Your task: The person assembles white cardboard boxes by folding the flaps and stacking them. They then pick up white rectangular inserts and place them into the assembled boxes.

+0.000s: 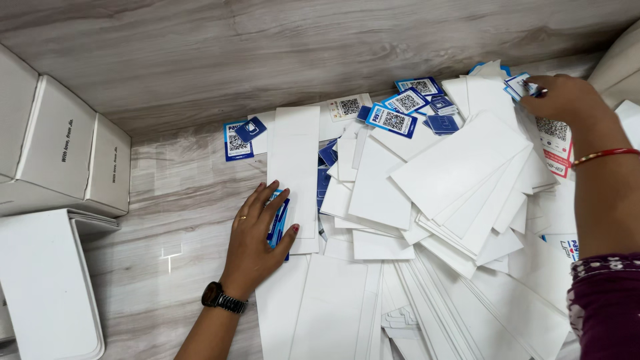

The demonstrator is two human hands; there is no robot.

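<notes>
Two hands, left hand (257, 233) half-covering blue cards (277, 223), right hand (563, 99) pinching card (517, 85)

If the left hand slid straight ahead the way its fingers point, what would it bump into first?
Probably the long white paper strip. The left hand already rests on a small stack of blue cards, its fingertips at the strip's edge, pointing up and to the right.
</notes>
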